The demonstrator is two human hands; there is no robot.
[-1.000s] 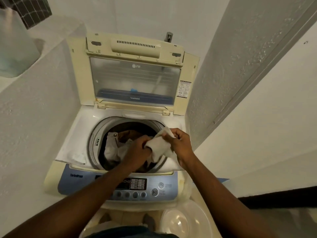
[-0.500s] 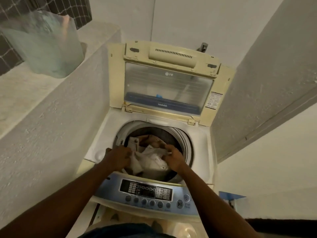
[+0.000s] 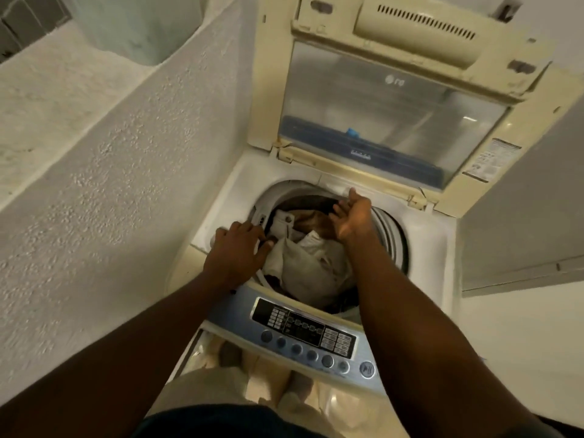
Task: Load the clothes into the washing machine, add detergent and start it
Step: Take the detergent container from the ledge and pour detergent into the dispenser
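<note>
Down in the drum of the cream top-loading washing machine (image 3: pixel 426 248) sits the load, a crumpled heap of white and brown clothes (image 3: pixel 303 263) piled up toward the drum's front and left side. And look at the left hand (image 3: pixel 235 251): it rests on the drum's left rim, fingers loosely spread and thumb just touching the cloth, gripping nothing. Over at the back rim, the right hand (image 3: pixel 352 216) hovers above the clothes with its palm turned up and fingers straight, wide open and holding nothing. Behind both, the yellowed lid with a clear window (image 3: pixel 395 99) stands upright. Along the front edge runs the blue control panel with round buttons (image 3: pixel 303 330).
</note>
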